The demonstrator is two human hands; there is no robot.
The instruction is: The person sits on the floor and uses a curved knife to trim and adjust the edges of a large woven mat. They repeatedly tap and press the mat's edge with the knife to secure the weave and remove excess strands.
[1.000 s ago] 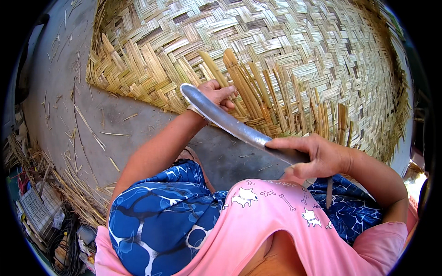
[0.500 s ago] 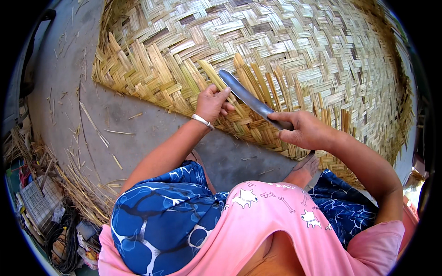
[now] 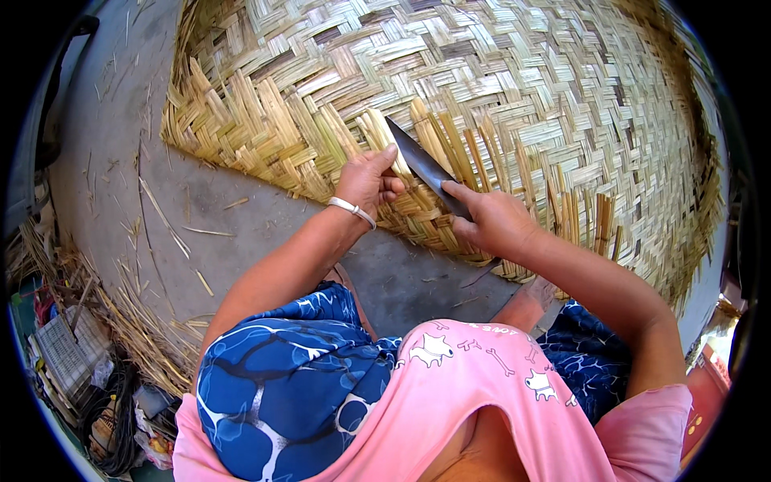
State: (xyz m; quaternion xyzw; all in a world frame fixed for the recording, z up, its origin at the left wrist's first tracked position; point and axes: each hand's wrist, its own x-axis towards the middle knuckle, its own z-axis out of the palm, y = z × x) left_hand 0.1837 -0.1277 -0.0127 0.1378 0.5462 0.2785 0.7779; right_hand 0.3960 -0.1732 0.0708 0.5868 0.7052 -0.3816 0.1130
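Note:
A large woven mat [image 3: 498, 88] of flat pale strips lies in front of me, its near edge folded and braided in yellow-green. My left hand [image 3: 366, 183] pinches a pale strip [image 3: 374, 128] that sticks up from this edge. In my right hand [image 3: 494, 217] is a dark metal blade [image 3: 422, 161], gripped low down, its tip pointing away and to the left. The blade lies right beside the pinched strip, close to the left fingertips. Right of the blade, several loose strip ends [image 3: 458, 149] stand up from the weave. The blade's lower end is hidden by my right hand.
Scattered straw bits [image 3: 205, 231] lie on the grey floor [image 3: 249, 217] to the left. A heap of dry strips [image 3: 144, 337] and a pile of odds and ends [image 3: 88, 369] are at the lower left. My bare foot [image 3: 526, 305] is near the mat's edge.
The blade has turned so its face shows differently, and my right hand has slid left and closer to my left hand. The pinched strip now shows its paler side.

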